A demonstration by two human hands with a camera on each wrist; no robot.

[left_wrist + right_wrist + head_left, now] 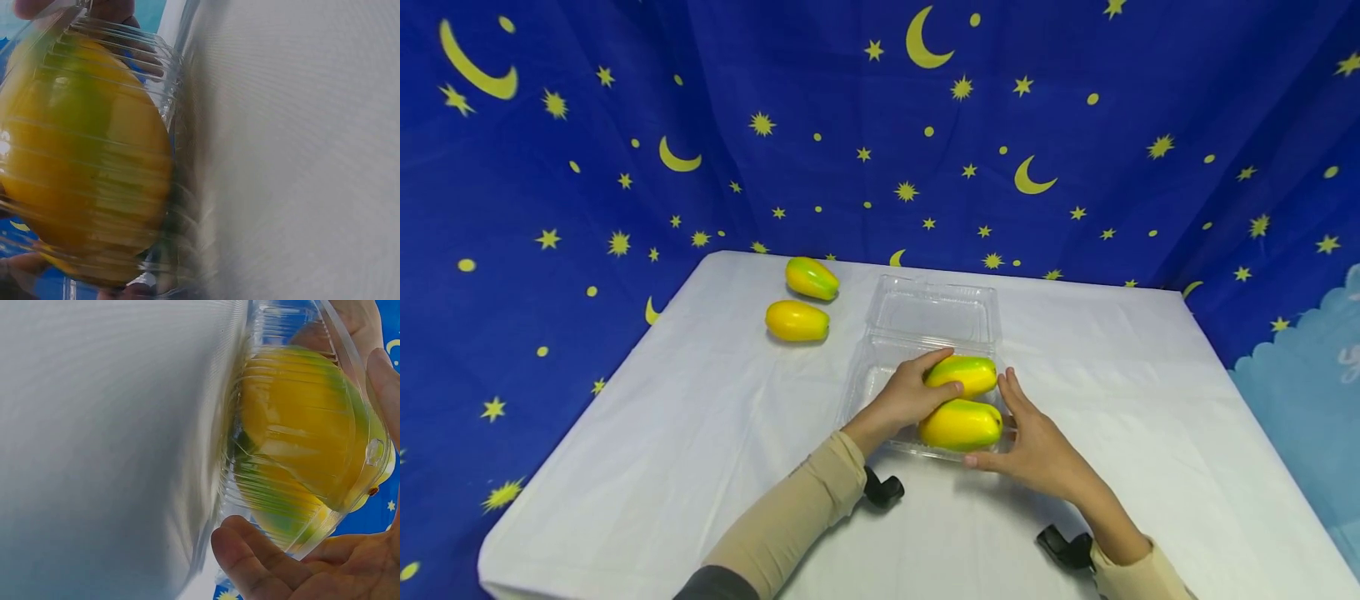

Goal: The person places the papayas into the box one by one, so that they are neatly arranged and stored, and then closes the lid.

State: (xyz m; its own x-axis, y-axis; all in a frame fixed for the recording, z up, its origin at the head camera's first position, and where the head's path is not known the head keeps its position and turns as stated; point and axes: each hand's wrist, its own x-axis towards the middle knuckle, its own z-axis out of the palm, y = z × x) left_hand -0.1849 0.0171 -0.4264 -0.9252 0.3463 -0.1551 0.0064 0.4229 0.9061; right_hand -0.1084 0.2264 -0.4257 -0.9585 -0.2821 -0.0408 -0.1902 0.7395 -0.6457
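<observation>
A clear plastic clamshell container [868, 385] lies open, its lid [934, 310] folded back to the far side. Two yellow-green papayas sit in the right part of its base, one behind the other. My left hand [910, 393] grips the rear papaya [973, 375] at its left end, thumb in front and fingers behind. The front papaya [961, 427] lies just below that thumb; the left wrist view shows a papaya [81, 144] through the ribbed wall. My right hand [1045, 450] is spread around the container's right end, fingers extended, with fingertips [234, 540] close beside the wall in the right wrist view.
Two more papayas, one greener [812, 278] and one yellower [797, 322], lie on the white-covered table [700, 417] left of the lid. A blue curtain [820, 167] with moons and stars hangs behind. Black wrist mounts [883, 490] sit under both forearms.
</observation>
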